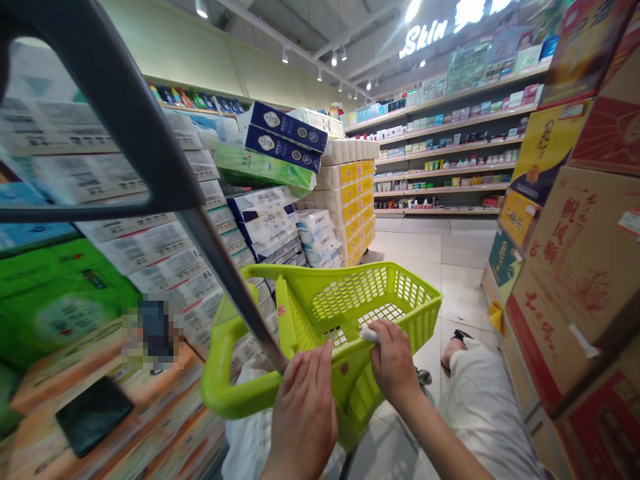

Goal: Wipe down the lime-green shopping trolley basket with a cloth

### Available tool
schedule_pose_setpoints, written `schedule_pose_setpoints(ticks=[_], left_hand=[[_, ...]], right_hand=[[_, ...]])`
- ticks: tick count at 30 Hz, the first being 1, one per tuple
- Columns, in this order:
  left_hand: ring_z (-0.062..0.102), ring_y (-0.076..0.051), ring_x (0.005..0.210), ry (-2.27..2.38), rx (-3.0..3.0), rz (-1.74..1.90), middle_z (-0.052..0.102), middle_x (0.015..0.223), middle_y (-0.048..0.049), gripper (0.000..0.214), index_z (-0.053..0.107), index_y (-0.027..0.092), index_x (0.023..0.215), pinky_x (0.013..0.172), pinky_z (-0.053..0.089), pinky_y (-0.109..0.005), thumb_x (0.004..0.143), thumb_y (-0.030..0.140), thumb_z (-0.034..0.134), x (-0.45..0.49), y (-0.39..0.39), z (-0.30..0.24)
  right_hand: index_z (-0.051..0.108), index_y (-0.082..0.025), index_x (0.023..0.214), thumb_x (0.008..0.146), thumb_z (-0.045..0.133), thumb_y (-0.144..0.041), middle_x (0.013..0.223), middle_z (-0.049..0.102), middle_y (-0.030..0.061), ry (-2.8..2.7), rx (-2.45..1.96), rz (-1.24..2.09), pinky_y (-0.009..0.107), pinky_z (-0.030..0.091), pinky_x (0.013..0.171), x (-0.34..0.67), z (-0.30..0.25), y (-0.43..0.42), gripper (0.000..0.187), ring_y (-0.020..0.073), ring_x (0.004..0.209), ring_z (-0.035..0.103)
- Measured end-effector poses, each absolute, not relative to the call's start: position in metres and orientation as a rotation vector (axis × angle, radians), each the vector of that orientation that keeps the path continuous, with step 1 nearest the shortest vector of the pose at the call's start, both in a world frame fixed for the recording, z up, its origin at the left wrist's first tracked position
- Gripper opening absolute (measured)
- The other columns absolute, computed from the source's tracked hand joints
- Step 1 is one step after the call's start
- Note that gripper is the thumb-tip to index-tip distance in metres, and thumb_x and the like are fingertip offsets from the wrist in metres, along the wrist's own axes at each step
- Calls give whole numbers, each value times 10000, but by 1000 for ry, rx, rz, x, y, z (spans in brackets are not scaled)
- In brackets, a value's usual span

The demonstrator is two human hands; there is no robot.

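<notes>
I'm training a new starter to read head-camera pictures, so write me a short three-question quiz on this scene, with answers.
1. Which hand holds the white wad at the rim of the lime-green basket?
2. True or false: the left hand is down on the floor tiles.
3. Fill in the blank: the dark flat slab at lower left lies on top of the ____.

Key:
1. The right hand. Whether the wad is cloth or tissue cannot be told.
2. False: the left hand lies on the basket's near side, by the metal pole.
3. Orange boxes.
</notes>
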State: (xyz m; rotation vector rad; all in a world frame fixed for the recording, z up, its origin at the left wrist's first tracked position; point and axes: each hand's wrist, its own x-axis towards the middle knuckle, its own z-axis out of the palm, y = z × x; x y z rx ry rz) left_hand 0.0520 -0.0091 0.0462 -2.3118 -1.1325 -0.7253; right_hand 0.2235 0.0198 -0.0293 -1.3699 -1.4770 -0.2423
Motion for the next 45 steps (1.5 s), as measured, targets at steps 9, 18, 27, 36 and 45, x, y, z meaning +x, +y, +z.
schedule_pose_setpoints(ticks=[9,18,27,36,45], left_hand=[[577,-187,1102,-1143,-2320,-742,672,1161,-61,571,522,138,1266,1104,239,-332,707,62,434,51,-8,47],[576,-204,1097,-1151,-2309,-697,667,1161,-95,547,503,81,1297,1099,245,-358,757,60,418,51,-11,51],[563,-242,1093,-1272,-2283,-580,659,1136,-106,520,543,94,1251,1091,280,-404,735,95,474,58,-17,57],[548,-272,1083,-1305,-2295,-417,634,1069,-144,436,584,55,1152,1086,313,-431,726,117,517,68,-18,64],[542,-264,1043,-1287,-2291,-441,624,1021,-117,439,580,85,1180,1076,305,-431,746,122,518,64,-14,59]], right_hand=[[463,-209,1300,798,415,-27,1091,616,91,-1584,-1288,-1,375,493,893,208,2,4,537,217,1025,581],[582,-197,1117,771,441,-48,1015,589,72,-1749,-1142,38,344,465,876,202,12,16,402,202,959,534],[609,-194,1015,805,456,-80,916,621,59,-1716,-1318,-11,357,426,867,197,9,14,284,216,911,527],[614,-185,912,802,420,-56,977,616,84,-1616,-1312,-43,373,404,945,209,-4,19,258,224,1033,504],[605,-200,926,765,457,-70,903,607,38,-1740,-1258,53,327,395,838,199,5,16,254,202,879,508]])
